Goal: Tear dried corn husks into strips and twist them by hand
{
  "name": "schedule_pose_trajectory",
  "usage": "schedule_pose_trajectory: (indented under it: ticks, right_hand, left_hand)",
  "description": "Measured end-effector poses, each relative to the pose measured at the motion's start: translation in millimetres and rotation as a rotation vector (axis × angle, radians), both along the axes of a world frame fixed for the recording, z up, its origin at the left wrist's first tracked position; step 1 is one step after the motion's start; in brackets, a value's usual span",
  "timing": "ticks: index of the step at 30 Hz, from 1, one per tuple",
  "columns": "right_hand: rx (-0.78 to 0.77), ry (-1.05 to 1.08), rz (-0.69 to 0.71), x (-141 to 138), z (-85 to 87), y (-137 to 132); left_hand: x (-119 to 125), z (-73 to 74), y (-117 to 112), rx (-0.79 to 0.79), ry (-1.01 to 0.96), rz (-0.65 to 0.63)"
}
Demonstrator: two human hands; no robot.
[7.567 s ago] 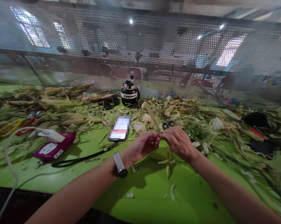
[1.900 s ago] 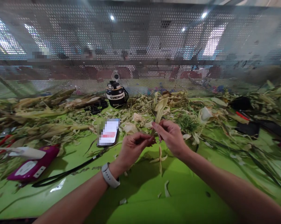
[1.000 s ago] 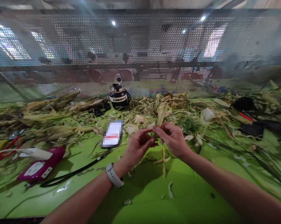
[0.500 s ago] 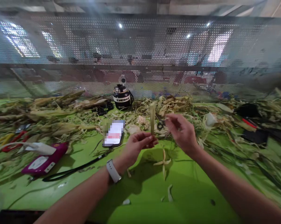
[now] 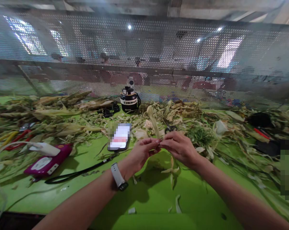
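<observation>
My left hand and my right hand meet above the green table, fingertips pinched together on the lower end of a pale dried leaf strip that stands up between them. A watch sits on my left wrist. Under the hands lie small cut leaf pieces on the table. Black scissors lie just beyond my right hand.
Dried leaves and husks are heaped along the back by a perforated metal screen. A phone, a black bottle, a magenta device with a black strap, and red-handled cutters lie to the left.
Half a second ago my right hand was raised and apart from the strip; it has come back down and pinches the strip beside my left hand.
</observation>
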State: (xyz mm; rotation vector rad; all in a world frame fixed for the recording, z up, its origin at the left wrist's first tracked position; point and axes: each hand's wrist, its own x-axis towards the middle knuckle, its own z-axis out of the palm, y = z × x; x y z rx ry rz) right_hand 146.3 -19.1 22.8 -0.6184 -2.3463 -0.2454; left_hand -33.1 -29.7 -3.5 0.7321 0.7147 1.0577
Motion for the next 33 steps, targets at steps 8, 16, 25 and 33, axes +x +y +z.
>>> schedule_pose_trajectory:
  ticks: [8,16,25,33]
  right_hand:
    - [0.049,0.04,0.03,-1,0.6,-1]
    - [0.092,0.031,-0.019,-4,-5.7,0]
    - [-0.013,0.145,-0.136,-8,-8.4,-2]
    - [-0.098,0.196,-0.185,-10,-10.6,-2]
  left_hand:
    - [1,-0.5,-2,-0.111,-0.124,-0.147]
    - [5,-1.3,-8,-0.098,-0.194,-0.124]
    - [12,1.5,-13,-0.072,-0.145,0.051]
    - [12,3.5,-15,0.073,-0.066,0.083]
